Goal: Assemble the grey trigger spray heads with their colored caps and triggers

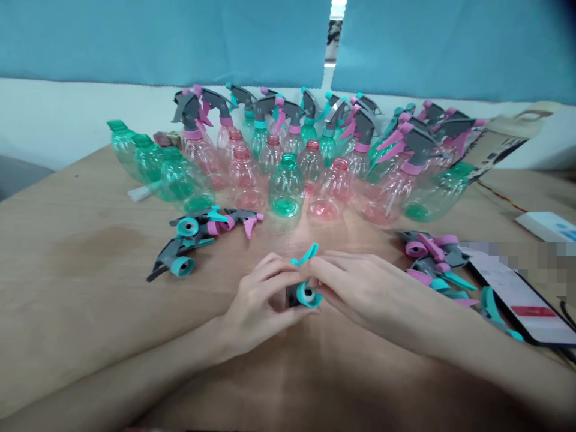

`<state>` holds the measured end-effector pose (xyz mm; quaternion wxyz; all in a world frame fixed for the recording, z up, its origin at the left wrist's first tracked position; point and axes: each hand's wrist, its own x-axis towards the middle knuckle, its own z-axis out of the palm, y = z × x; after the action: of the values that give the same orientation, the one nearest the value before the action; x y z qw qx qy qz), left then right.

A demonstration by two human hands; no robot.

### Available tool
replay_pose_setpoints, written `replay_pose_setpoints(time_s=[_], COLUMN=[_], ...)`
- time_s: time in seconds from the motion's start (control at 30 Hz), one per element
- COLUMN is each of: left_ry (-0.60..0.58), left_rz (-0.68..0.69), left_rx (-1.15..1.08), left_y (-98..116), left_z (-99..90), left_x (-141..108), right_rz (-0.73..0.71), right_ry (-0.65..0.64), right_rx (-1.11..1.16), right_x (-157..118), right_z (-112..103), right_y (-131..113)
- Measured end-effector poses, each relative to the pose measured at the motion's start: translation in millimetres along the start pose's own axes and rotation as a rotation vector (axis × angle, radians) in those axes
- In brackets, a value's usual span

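Observation:
Between my two hands, above the front middle of the table, is a grey and turquoise trigger spray head (308, 294), its round collar opening facing me. My left hand (263, 294) is closed round its body from the left. Fingers of my right hand (346, 279) pinch its upper part near the turquoise trigger; the fingertips partly hide it. Loose spray heads (182, 266) in grey, turquoise and pink lie to the left. More spray heads (432, 255) are piled on the right. An open green bottle (287, 189) stands upright just beyond my hands.
Behind are several pink and green bottles, some open like the pink bottle (245, 180), others topped with sprayers (416, 144). A phone (526, 294) lies at the right beside a white box (549, 225). A beige printed carton (504, 141) leans at the back right. Blue cloth (180, 42) hangs behind.

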<state>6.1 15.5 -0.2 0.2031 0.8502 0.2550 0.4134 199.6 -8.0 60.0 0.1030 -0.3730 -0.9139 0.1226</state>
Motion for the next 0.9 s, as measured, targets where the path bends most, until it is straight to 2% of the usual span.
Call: replay_pose_setpoints(time_s=[0.1,0.33,0.5,0.67,0.8,0.9], left_ry=[-0.027,-0.037,-0.051,-0.043,-0.078,-0.053], left_rz=[0.0,0.047,0.011,0.005,-0.003,0.023], left_rx=[-0.01,-0.015,-0.015,0.011,0.037,0.061], left_y=[0.3,1.3,1.2,1.7,6.9,8.8], left_z=[0.3,3.5,2.0,0.3,4.8,13.3], left_x=[-1.6,-4.8,-5.8,-4.6,-3.6,-0.9], right_rz=[-0.046,0.013,-0.012,0.029,0.055,0.036], right_ry=[-0.018,-0.049,-0.019,-0.008,-0.038,-0.042], right_rx=[-0.014,0.065,0.03,0.01,-0.073,-0.119], right_x=[0.1,-8.7,-4.2,-1.5,-6.5,-14.0], right_z=[-1.6,-9.6,-6.2,-4.9,-13.8,-26.2], right_y=[-1.3,-2.6,-8.7,-9.9,-10.8,-16.2])
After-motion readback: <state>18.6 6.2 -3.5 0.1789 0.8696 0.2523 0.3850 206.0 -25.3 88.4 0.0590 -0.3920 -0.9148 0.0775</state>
